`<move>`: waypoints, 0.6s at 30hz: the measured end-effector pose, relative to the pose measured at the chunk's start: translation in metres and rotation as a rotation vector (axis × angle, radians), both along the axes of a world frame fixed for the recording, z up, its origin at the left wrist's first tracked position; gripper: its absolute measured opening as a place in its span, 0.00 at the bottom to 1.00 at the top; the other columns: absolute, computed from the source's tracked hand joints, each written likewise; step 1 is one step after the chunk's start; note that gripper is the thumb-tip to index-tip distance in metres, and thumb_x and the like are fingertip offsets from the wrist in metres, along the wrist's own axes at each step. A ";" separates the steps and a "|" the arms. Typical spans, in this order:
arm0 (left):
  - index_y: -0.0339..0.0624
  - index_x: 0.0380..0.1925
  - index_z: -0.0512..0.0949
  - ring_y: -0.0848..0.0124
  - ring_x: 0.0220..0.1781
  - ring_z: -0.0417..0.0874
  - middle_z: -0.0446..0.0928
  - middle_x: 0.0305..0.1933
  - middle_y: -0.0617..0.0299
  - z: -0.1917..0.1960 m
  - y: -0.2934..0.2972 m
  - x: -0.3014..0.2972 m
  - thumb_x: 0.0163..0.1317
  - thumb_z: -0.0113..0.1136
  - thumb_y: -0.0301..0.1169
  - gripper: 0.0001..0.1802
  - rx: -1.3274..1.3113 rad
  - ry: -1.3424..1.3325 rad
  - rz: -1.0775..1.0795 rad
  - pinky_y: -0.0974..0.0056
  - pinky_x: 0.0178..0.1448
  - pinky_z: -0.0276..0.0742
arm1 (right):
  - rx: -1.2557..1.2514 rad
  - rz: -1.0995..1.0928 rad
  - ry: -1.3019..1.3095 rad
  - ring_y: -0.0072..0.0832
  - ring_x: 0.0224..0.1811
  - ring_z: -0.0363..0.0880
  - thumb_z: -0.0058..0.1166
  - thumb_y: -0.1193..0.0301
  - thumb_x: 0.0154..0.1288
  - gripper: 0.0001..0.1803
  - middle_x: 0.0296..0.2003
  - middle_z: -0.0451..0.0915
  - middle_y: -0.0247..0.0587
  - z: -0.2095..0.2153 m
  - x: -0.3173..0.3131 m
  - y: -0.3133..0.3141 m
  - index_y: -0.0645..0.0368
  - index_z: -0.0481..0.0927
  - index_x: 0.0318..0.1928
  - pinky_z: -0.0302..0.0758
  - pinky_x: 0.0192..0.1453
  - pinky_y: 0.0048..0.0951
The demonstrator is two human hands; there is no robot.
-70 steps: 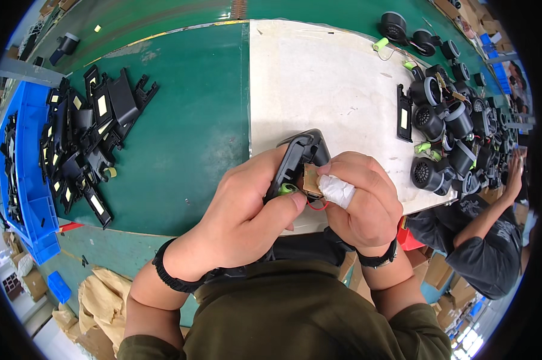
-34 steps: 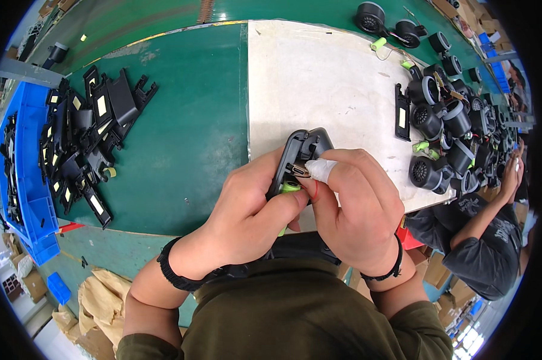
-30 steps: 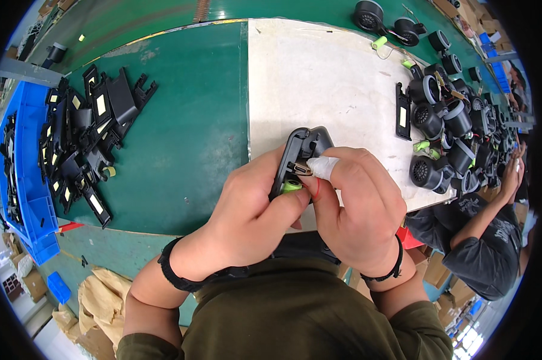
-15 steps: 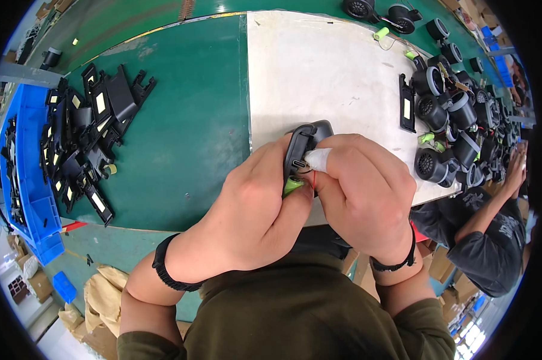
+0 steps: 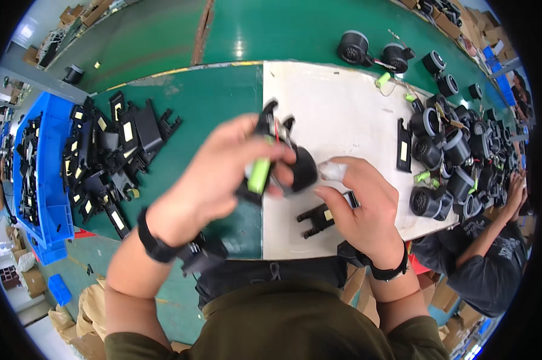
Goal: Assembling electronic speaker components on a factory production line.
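My left hand (image 5: pixel 208 174), blurred by motion, grips a black plastic housing with a round black drum (image 5: pixel 303 171), a lime-green battery cell (image 5: pixel 259 174) and a red wire. To its right, my right hand (image 5: pixel 370 204) has thumb and forefinger apart, with nothing between them. White tape wraps its forefinger. Below the drum, a black bracket (image 5: pixel 314 221) with a pale sticker lies on the white sheet (image 5: pixel 325 90), its right end partly behind my right hand. Dark plastic parts (image 5: pixel 204 255) sit by my left wrist, and another dark part (image 5: pixel 350 253) by my right wrist.
Black brackets with pale stickers (image 5: pixel 127 132) are heaped at left, beside a blue bin (image 5: pixel 54 162). Round black units with wires and green cells (image 5: pixel 457 150) crowd the right. One bracket (image 5: pixel 404 145) lies near them. A co-worker's hand (image 5: pixel 514 193) is at far right.
My hands were together on the housing. My right hand has let go and moved apart. My left hand has moved left with the housing, now turned. The bracket below it is newly visible.
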State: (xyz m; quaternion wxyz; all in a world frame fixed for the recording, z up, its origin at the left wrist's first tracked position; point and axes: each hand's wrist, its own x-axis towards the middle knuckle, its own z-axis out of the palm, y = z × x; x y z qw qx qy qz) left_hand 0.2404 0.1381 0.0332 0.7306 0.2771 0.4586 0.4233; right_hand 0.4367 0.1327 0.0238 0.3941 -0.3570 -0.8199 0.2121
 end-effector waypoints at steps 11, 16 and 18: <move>0.27 0.41 0.69 0.56 0.43 0.79 0.77 0.40 0.50 -0.002 0.129 -0.144 0.62 0.50 0.32 0.15 0.125 0.987 0.618 0.57 0.42 0.77 | -0.114 0.023 -0.106 0.38 0.27 0.76 0.61 0.81 0.46 0.07 0.30 0.78 0.47 -0.004 0.025 -0.012 0.65 0.75 0.25 0.73 0.30 0.30; 0.34 0.36 0.77 0.54 0.45 0.78 0.77 0.40 0.47 0.025 0.050 -0.162 0.49 0.61 0.41 0.21 0.388 1.964 -0.335 0.56 0.49 0.73 | -0.151 -0.024 -0.133 0.38 0.28 0.76 0.61 0.81 0.45 0.07 0.28 0.77 0.46 -0.010 0.036 -0.017 0.65 0.74 0.25 0.73 0.30 0.30; 0.37 0.35 0.77 0.53 0.46 0.76 0.76 0.39 0.50 0.002 0.020 -0.150 0.44 0.66 0.44 0.24 0.530 2.056 -0.509 0.53 0.51 0.71 | -0.146 -0.009 -0.150 0.38 0.28 0.76 0.61 0.80 0.45 0.08 0.28 0.77 0.46 -0.008 0.035 -0.017 0.65 0.74 0.25 0.73 0.30 0.31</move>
